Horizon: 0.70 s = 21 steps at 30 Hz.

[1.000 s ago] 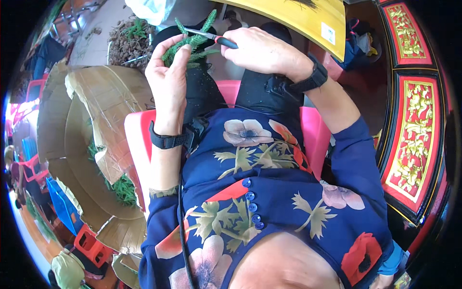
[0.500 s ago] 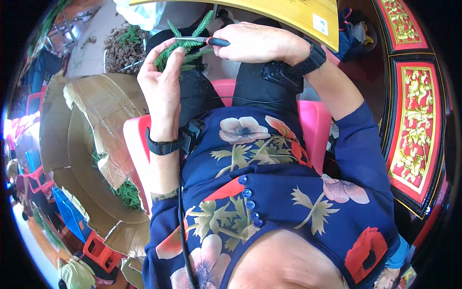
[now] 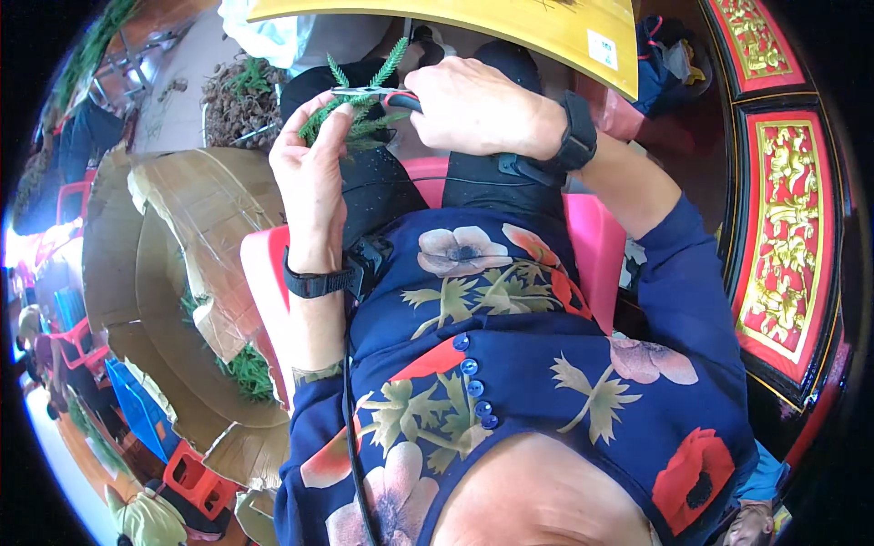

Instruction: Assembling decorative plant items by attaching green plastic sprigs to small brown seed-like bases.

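My left hand (image 3: pixel 311 155) pinches a green artificial fir-like sprig (image 3: pixel 390 62) between thumb and fingers above my lap. Several needled fronds fan out from it, two pointing up and others lying beneath the blades. My right hand (image 3: pixel 481 107) is closed around the red-and-black handle of slim scissors (image 3: pixel 403 100). Their silver blades lie across the sprig, with the tips by my left fingertips. Whether the blades touch a stem cannot be made out. Most of the handle is hidden inside my right hand.
A torn cardboard box (image 3: pixel 123 264) with green sprigs (image 3: pixel 250 373) inside stands at my left. Beyond it sits a heap of brown pieces (image 3: pixel 238 102). A yellow tabletop (image 3: pixel 510 27) juts in ahead. Carved red-and-gold panels (image 3: pixel 778 246) stand at right. I sit on a pink chair (image 3: pixel 592 255).
Both hands, with the sprig and scissors, sit slightly lower in the view. The scissors have turned a little, and the blades look slightly parted now.
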Motion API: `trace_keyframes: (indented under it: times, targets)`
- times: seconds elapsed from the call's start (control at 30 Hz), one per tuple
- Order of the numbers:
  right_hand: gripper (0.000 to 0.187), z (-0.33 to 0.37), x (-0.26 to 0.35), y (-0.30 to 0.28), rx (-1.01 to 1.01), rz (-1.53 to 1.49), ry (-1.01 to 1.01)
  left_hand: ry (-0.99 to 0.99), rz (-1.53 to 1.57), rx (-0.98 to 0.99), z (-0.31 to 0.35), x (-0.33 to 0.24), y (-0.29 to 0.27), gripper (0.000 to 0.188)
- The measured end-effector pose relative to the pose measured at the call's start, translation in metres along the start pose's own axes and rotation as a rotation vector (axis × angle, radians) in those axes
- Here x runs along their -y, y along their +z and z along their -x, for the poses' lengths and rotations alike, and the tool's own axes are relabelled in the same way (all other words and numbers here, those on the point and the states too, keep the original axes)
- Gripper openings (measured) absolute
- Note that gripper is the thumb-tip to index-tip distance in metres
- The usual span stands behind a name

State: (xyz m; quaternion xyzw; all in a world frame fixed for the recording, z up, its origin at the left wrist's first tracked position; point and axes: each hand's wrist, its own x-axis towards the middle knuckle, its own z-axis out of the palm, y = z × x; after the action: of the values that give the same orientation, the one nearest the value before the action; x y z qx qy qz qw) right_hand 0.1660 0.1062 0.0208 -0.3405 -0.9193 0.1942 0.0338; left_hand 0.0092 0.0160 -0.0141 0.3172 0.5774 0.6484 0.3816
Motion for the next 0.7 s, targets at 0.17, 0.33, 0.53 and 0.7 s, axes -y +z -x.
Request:
trace_keyframes:
  times: [0.17, 0.33, 0.53, 0.7]
  targets:
    - [0.027, -0.01, -0.013, -0.01, 0.117, -0.121, -0.123, -0.049, 0.08, 0.077, -0.004, -0.003, -0.007, 0.024]
    - [0.026, -0.013, -0.014, -0.022, 0.183, -0.107, -0.096, -0.081, 0.041, 0.135, -0.002, -0.007, -0.006, 0.025]
    - [0.026, -0.012, -0.012, -0.018, 0.197, -0.099, -0.049, -0.028, 0.002, 0.107, -0.001, -0.009, -0.007, 0.025]
    - [0.025, -0.009, -0.021, -0.005, 0.128, -0.193, -0.176, -0.094, 0.051, 0.152, -0.002, -0.011, -0.012, 0.026]
